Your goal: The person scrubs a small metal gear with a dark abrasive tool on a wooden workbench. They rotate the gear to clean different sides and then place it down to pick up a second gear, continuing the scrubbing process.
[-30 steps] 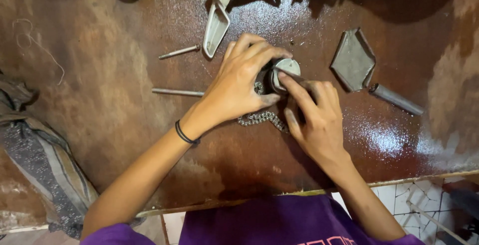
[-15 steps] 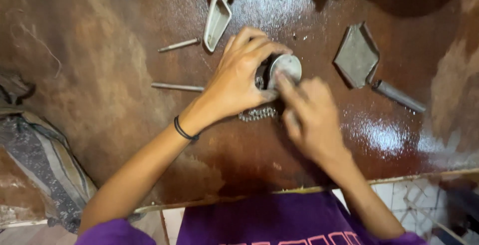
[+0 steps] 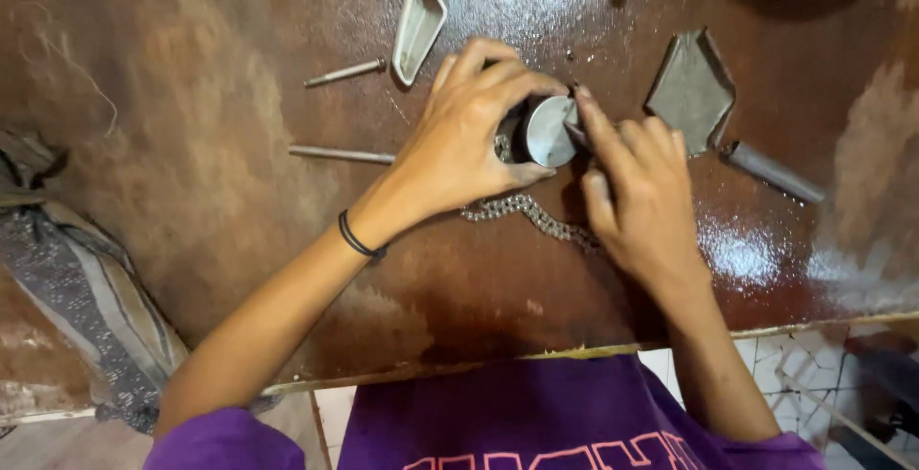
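Left hand (image 3: 469, 140) fingers curled gripping round metal part (image 3: 548, 131); right hand (image 3: 639, 188) fingertips pressing its face.

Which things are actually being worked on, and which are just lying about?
In hand: left hand, right hand, round metal part, chain.
Lying about: two rods, flat scraper, metal bracket, striped cloth.

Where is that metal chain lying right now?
In the head view the metal chain lies on the oily brown bench, near the middle, running from under the left hand toward the right hand.
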